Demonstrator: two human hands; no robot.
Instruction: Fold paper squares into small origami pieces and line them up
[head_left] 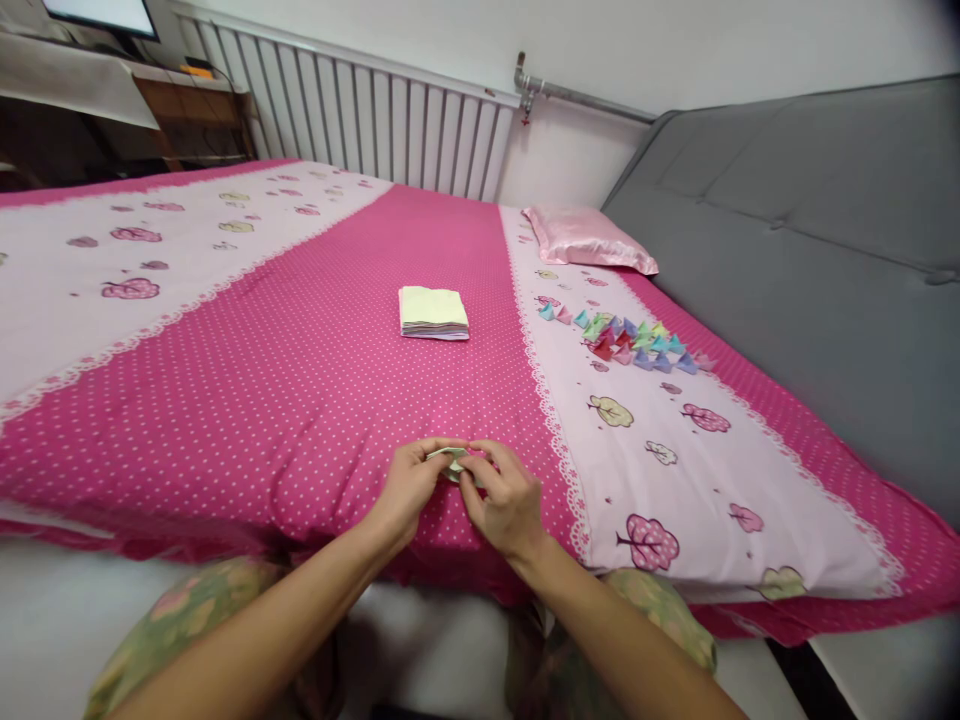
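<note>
A small pale green piece of folded paper [451, 464] is pinched between my two hands, just above the near edge of the bed. My left hand [411, 482] grips its left side with thumb and fingers closed. On the right side, my right hand [504, 497] holds it the same way. The fingers cover much of the paper, so its full shape is hidden. Farther back lies a stack of square paper sheets [433, 311], pale yellow on top. Several small folded paper boats [634, 340] in many colours sit to the right.
The bed has a pink dotted cover [315, 380] with pale tree-patterned bands. A pink pillow [589, 238] lies near the grey headboard [810, 190]. Behind the bed stand a white radiator [360, 110] and, at far left, a desk [187, 105] with a monitor [105, 15].
</note>
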